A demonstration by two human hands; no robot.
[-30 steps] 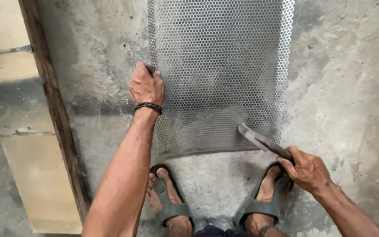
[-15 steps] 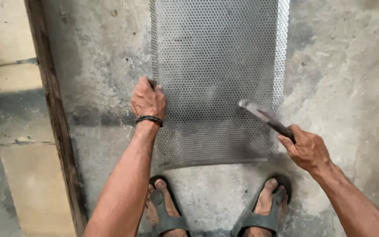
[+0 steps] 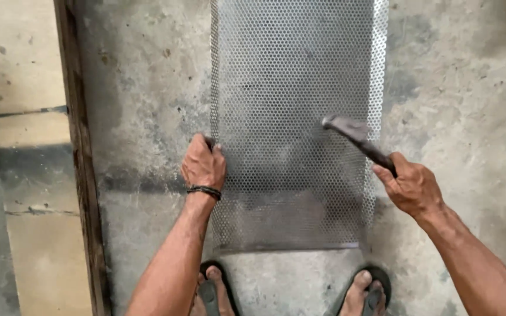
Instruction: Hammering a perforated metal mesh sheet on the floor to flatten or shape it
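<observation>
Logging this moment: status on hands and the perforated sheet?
Left hand grips left edge of grey perforated metal sheet on concrete floor. Right hand holds dark metal tool over sheet. Nothing obstructing.

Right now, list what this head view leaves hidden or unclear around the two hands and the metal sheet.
- Perforated metal sheet: its far end is cut off by the top edge.
- Tool head in the right hand: motion-blurred, so its exact shape is unclear.
- Left hand: fingertips curl over the sheet's left edge, out of sight.
- Sandals: cut off by the bottom edge.
</observation>
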